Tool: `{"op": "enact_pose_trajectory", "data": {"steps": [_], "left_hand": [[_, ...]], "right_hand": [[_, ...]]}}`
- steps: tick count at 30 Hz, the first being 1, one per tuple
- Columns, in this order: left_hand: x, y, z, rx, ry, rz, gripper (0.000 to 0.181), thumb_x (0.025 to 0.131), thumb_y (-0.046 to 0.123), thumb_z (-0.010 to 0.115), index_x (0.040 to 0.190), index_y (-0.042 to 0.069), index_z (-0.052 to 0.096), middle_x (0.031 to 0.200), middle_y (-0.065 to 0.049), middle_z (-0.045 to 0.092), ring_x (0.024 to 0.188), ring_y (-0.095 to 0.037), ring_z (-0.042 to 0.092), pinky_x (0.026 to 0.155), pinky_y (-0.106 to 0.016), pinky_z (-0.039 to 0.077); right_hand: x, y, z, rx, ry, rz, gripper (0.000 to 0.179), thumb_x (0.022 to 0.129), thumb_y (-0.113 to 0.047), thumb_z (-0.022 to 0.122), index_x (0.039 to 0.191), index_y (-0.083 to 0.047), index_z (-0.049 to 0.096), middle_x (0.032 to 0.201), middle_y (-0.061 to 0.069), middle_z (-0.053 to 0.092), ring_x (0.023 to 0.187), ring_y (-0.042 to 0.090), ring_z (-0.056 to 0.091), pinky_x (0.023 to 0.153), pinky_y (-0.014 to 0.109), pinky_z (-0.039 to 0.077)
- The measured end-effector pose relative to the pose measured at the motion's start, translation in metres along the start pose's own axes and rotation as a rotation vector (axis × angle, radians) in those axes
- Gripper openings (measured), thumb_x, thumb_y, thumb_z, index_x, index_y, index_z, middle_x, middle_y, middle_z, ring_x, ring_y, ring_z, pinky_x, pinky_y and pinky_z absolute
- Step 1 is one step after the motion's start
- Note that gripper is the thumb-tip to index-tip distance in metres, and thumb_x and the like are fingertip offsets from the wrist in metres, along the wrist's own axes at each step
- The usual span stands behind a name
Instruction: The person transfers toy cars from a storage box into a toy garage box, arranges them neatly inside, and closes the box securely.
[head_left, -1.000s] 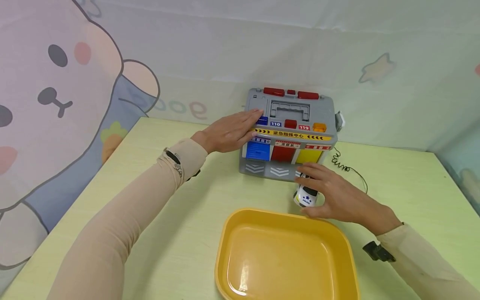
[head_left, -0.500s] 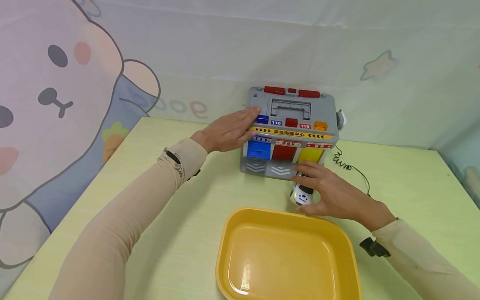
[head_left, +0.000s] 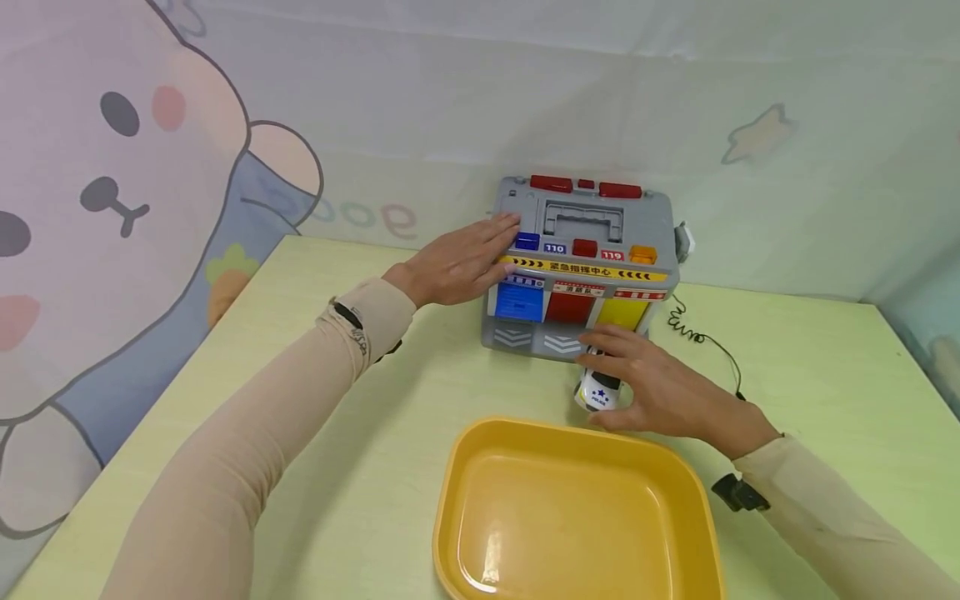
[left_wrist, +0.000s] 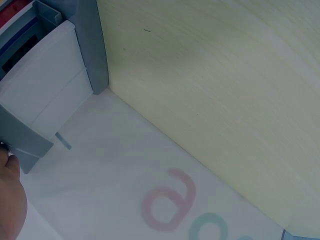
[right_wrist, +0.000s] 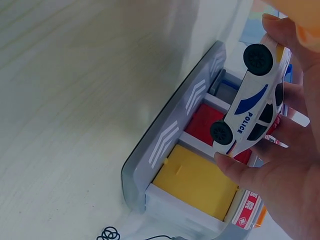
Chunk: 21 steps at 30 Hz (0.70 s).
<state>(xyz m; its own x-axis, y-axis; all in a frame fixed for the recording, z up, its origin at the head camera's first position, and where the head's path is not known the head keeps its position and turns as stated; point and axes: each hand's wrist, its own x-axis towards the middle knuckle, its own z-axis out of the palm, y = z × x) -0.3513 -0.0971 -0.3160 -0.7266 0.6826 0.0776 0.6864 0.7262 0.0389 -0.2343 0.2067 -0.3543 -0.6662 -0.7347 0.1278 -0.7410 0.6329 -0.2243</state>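
A grey toy emergency station [head_left: 651,218] stands at the back of the table, with blue [head_left: 520,302], red [head_left: 567,308] and yellow [head_left: 621,312] doors. My left hand [head_left: 453,262] rests with extended fingers on the left end of its roof, beside the blue button [head_left: 527,241]. In front of the station my right hand [head_left: 663,385] holds a white toy police car [head_left: 598,395]. The right wrist view shows the car [right_wrist: 255,107] side-on, gripped at its two ends between thumb and fingers, close to the grey ramp [right_wrist: 167,130].
A yellow tray [head_left: 570,517] lies nearest me, just below the right hand. A coiled black cord [head_left: 686,332] runs from the station's right side across the table [head_left: 810,358]. Behind hangs a printed cloth [head_left: 420,100] with a bear.
My right hand has moved a little to the left with the police car, along the front of the station. The left hand stays on the roof, its fingertips slightly further left.
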Motion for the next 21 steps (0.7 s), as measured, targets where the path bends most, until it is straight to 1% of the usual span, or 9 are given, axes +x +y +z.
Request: {"op": "enact_pose_trajectory", "data": {"steps": [7,15,21], "left_hand": [[0.001,-0.001,-0.001,0.042,0.005,0.020,0.068,0.107,0.044,0.031,0.160,0.006,0.013,0.170,-0.009,0.010,0.158,-0.024,0.007,0.129,-0.035,0.006],[0.001,-0.003,-0.002,0.085,0.013,0.026,0.068,0.107,0.046,0.031,0.160,0.008,0.014,0.169,-0.007,0.012,0.158,-0.023,0.009,0.129,-0.035,0.006],[0.001,-0.002,-0.001,0.120,0.001,0.016,0.068,0.107,0.047,0.029,0.161,0.009,0.013,0.170,-0.007,0.011,0.158,-0.022,0.008,0.129,-0.036,0.003]], "right_hand": [[0.003,0.004,0.005,0.021,-0.023,0.006,0.067,0.080,-0.040,0.082,0.136,-0.008,0.063,0.152,0.014,0.048,0.142,0.036,0.038,0.114,0.061,0.037],[0.014,0.005,0.009,-0.011,-0.023,-0.087,0.067,0.079,-0.040,0.083,0.134,-0.008,0.063,0.148,0.014,0.052,0.140,0.038,0.042,0.113,0.061,0.038],[0.021,0.001,0.008,-0.002,-0.076,-0.108,0.066,0.080,-0.043,0.082,0.135,-0.011,0.064,0.150,0.012,0.052,0.142,0.036,0.042,0.115,0.059,0.037]]}}
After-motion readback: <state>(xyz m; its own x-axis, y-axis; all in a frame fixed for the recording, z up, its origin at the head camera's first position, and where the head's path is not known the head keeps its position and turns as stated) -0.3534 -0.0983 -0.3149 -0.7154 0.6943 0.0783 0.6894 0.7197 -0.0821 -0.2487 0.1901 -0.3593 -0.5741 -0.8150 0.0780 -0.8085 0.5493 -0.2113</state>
